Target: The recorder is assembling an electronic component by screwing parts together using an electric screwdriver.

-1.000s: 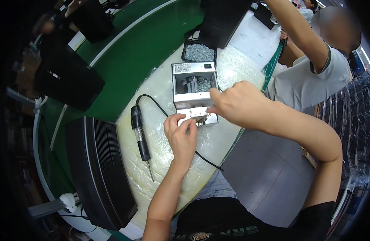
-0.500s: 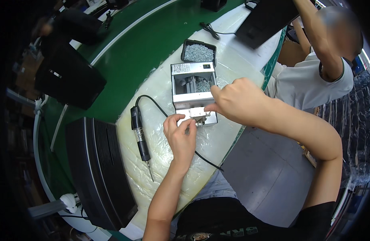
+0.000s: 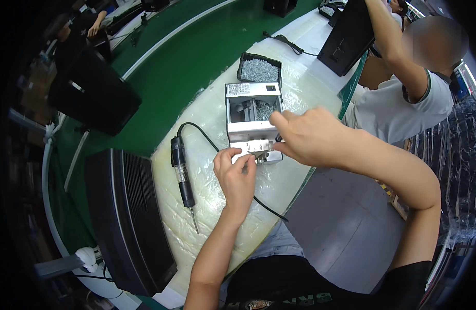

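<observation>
A grey metal screw feeder [image 3: 251, 116] stands on the white padded bench [image 3: 212, 206], its open top holding several screws. My left hand [image 3: 237, 175] rests just in front of it, fingertips pinched at the feeder's front outlet [image 3: 259, 147]. My right hand [image 3: 305, 137] comes in from the right, its thumb and fingers closed at the same outlet. Whether either hand holds a screw is hidden by the fingers.
A black electric screwdriver [image 3: 181, 173] with its cable lies left of my left hand. A black tray of screws [image 3: 258, 67] sits behind the feeder. A black slatted housing [image 3: 127, 217] lies at the left on the green conveyor [image 3: 181, 57]. Another person [image 3: 403, 88] handles a black box [image 3: 346, 36] at the right.
Both my hands stay at the feeder's outlet, the fingers shifting slightly. The person at the right has moved the black box from the bench's middle toward the right.
</observation>
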A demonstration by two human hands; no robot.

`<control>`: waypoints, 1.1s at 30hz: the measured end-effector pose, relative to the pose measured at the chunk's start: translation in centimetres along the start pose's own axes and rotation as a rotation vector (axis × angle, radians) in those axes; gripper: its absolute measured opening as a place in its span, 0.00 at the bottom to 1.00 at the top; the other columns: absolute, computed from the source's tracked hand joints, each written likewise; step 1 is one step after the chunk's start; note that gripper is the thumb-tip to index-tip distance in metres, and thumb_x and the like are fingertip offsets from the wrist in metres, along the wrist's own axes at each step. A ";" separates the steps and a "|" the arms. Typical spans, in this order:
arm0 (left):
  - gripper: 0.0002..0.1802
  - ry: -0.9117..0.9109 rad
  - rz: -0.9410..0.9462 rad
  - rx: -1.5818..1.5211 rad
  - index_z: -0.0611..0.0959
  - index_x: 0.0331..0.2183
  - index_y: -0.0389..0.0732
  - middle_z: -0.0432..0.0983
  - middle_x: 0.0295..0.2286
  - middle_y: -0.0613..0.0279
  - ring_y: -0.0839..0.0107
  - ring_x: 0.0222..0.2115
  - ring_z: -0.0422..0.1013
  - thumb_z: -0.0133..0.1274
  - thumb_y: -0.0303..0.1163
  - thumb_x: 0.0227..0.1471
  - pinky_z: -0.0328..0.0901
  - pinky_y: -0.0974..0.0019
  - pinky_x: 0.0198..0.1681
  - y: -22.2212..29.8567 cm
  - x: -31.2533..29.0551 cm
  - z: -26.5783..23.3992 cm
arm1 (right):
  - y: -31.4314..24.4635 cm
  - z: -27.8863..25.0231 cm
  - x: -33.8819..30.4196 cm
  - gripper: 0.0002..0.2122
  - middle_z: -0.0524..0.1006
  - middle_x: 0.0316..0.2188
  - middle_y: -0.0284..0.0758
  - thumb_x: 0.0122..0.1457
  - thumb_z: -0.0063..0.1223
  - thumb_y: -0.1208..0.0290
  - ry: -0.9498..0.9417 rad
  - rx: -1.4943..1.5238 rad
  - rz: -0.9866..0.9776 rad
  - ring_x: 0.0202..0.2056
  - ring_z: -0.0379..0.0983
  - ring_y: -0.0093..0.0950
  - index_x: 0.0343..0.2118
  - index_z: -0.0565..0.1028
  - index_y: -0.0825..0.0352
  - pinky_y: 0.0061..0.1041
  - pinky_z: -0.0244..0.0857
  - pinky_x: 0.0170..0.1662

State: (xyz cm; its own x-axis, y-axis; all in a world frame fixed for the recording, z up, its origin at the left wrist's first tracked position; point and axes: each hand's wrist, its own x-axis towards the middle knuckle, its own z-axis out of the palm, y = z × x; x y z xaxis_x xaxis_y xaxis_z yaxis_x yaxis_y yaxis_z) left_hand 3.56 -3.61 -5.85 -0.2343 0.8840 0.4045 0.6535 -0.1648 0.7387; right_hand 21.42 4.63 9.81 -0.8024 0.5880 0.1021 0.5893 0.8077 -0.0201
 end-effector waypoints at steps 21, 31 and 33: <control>0.05 0.010 0.026 -0.002 0.88 0.30 0.35 0.75 0.40 0.56 0.53 0.49 0.67 0.65 0.24 0.47 0.62 0.54 0.54 -0.2 0.1 0.1 | -0.4 0.4 0.5 0.20 0.73 0.12 0.38 0.64 0.56 0.53 -0.080 -0.051 0.009 0.17 0.76 0.40 0.31 0.71 0.69 0.36 0.69 0.22; 0.04 0.006 0.022 -0.006 0.87 0.30 0.34 0.76 0.40 0.54 0.53 0.49 0.67 0.65 0.23 0.48 0.63 0.55 0.54 0.1 0.1 0.2 | -0.2 0.0 0.7 0.14 0.74 0.14 0.37 0.66 0.54 0.63 -0.112 -0.130 -0.025 0.16 0.76 0.41 0.35 0.68 0.71 0.37 0.68 0.21; 0.04 0.001 0.019 -0.004 0.87 0.30 0.34 0.76 0.40 0.54 0.53 0.49 0.67 0.65 0.23 0.48 0.63 0.55 0.54 0.1 0.0 0.2 | 0.2 -0.1 0.0 0.15 0.73 0.13 0.36 0.65 0.55 0.62 -0.071 -0.080 -0.024 0.16 0.76 0.40 0.35 0.68 0.70 0.38 0.68 0.21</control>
State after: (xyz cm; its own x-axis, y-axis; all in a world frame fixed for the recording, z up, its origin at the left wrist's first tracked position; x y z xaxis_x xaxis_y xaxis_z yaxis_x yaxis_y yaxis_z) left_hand 3.72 -3.56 -5.90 -0.2230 0.8803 0.4187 0.6548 -0.1829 0.7334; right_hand 21.55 4.79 9.86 -0.8195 0.5722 0.0312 0.5730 0.8173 0.0612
